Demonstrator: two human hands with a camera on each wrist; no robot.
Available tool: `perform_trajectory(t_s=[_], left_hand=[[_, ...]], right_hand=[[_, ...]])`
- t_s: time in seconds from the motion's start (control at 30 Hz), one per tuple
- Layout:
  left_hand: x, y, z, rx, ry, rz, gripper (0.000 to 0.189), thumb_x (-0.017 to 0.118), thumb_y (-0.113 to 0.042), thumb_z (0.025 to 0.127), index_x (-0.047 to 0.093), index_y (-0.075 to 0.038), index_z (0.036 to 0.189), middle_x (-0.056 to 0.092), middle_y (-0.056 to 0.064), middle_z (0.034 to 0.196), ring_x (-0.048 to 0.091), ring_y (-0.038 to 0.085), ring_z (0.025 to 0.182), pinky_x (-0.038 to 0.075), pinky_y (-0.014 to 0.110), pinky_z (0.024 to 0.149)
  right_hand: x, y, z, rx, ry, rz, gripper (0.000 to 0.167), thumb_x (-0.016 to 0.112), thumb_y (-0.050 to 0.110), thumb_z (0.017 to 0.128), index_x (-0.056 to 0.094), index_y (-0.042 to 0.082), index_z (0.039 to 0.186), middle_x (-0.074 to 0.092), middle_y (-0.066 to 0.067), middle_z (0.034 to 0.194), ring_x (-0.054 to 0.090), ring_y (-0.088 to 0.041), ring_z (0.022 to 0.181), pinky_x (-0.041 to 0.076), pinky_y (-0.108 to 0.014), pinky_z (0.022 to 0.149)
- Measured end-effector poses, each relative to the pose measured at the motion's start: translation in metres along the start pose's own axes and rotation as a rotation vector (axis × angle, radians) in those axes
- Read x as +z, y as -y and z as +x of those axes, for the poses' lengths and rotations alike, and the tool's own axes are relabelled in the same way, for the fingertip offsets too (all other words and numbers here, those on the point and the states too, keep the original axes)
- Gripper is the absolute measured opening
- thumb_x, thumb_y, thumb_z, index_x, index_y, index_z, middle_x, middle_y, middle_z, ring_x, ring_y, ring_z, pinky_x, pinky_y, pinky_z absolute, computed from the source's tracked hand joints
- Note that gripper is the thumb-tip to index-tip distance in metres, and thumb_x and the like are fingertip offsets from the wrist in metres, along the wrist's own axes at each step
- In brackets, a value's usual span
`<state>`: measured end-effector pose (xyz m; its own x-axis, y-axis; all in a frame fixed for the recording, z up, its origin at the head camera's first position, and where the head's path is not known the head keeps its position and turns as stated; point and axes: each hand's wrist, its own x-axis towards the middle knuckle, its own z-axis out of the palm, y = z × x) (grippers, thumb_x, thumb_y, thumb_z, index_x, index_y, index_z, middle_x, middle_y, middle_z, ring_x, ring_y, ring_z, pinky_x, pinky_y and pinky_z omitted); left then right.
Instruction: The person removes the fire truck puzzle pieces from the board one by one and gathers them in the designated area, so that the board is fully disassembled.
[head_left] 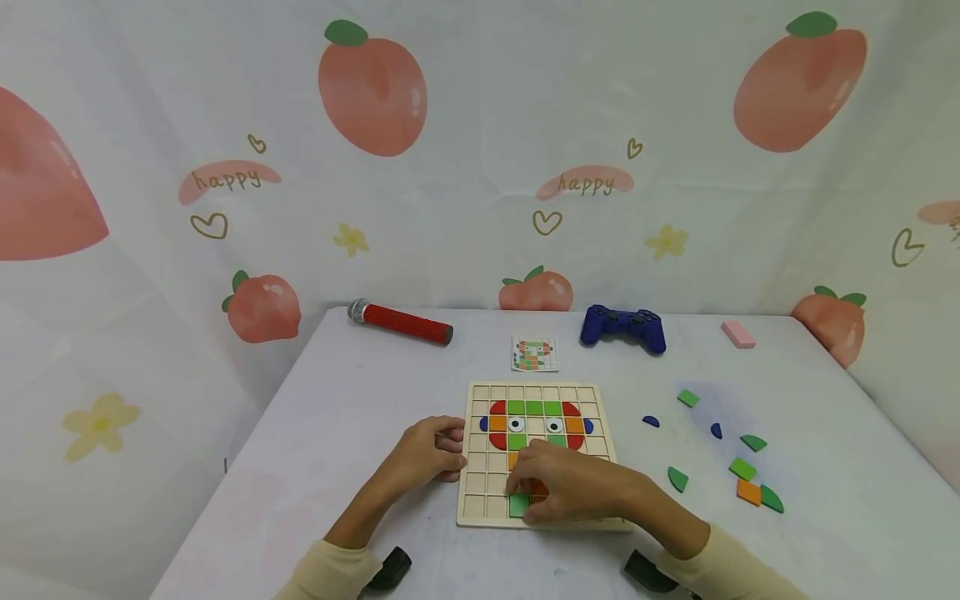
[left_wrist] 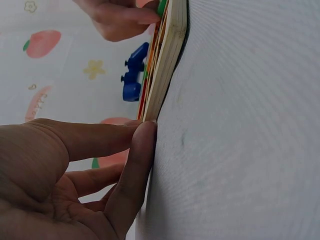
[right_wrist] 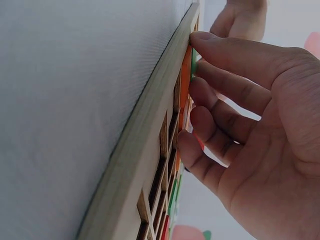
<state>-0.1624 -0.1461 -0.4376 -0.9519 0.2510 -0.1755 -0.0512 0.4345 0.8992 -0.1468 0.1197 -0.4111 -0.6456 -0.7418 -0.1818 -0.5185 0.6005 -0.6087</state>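
On gridded wood board point(head_left: 476, 484) — R hand point(head_left: 566, 482) pinches flat green sq piece point(head_left: 518, 506), L hand point(head_left: 422, 454) pinches its side.

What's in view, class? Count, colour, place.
Microphone: 1, red, back left
Picture card: 1, multicoloured, behind board
Game controller: 1, blue, right of card
Rectangular block: 1, pink, back right
Wooden grid board: 1, tan, centre
Board tiles: many, multicoloured, in grid
Loose tiles: 8, green, blue, orange, right of board
Table: 1, white, beneath
Peach-print backdrop: 1, white, behind table
Left hand: 1, board's left edge
Right hand: 1, over board
Sleeves: 2, cream, forearms
Devices: 2, black, at wrists
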Motion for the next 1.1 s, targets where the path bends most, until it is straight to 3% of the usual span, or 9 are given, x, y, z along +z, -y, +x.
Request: perform_trajectory(t_s=[0.37, 0.5, 0.8, 1.1], left_hand=[[-0.001, 0.0, 0.0, -0.003, 0.0, -0.008, 0.058, 0.081, 0.002, 0.089, 0.058, 0.005, 0.142, 0.064, 0.012, 0.114, 0.065, 0.02, 0.095, 0.067, 0.033, 0.072], [0.0, -0.001, 0.0, -0.004, 0.0, -0.007, 0.058, 0.081, 0.001, 0.089, 0.058, 0.005, 0.142, 0.064, 0.012, 0.113, 0.065, 0.02, 0.095, 0.067, 0.033, 0.072], [0.0, 0.0, -0.001, -0.004, -0.006, 0.002, 0.059, 0.081, 0.001, 0.089, 0.058, 0.005, 0.143, 0.064, 0.011, 0.113, 0.065, 0.02, 0.095, 0.067, 0.032, 0.072], [0.0, 0.001, 0.0, -0.006, -0.005, 0.005, 0.058, 0.081, 0.001, 0.089, 0.058, 0.005, 0.142, 0.064, 0.011, 0.113, 0.065, 0.02, 0.095, 0.067, 0.031, 0.072]], right_hand=[[-0.003, 0.0, -0.002, -0.003, 0.006, 0.022, 0.023, 0.083, 0.032, 0.093, 0.08, 0.03, 0.116, 0.065, 0.025, 0.104, 0.053, -0.001, 0.102, 0.054, -0.026, 0.099], [-0.005, -0.005, -0.004, 0.001, -0.017, 0.063, 0.023, 0.083, 0.031, 0.093, 0.079, 0.032, 0.116, 0.065, 0.022, 0.105, 0.055, -0.003, 0.1, 0.054, -0.025, 0.094], [-0.021, -0.024, -0.008, -0.012, -0.102, 0.068, 0.024, 0.083, 0.025, 0.093, 0.079, 0.022, 0.116, 0.069, 0.014, 0.107, 0.06, -0.01, 0.096, 0.056, -0.027, 0.089], [-0.046, -0.06, -0.023, 0.011, -0.275, 0.061, 0.026, 0.083, 0.022, 0.092, 0.078, 0.016, 0.117, 0.068, 0.005, 0.102, 0.059, -0.017, 0.092, 0.052, -0.025, 0.076]])
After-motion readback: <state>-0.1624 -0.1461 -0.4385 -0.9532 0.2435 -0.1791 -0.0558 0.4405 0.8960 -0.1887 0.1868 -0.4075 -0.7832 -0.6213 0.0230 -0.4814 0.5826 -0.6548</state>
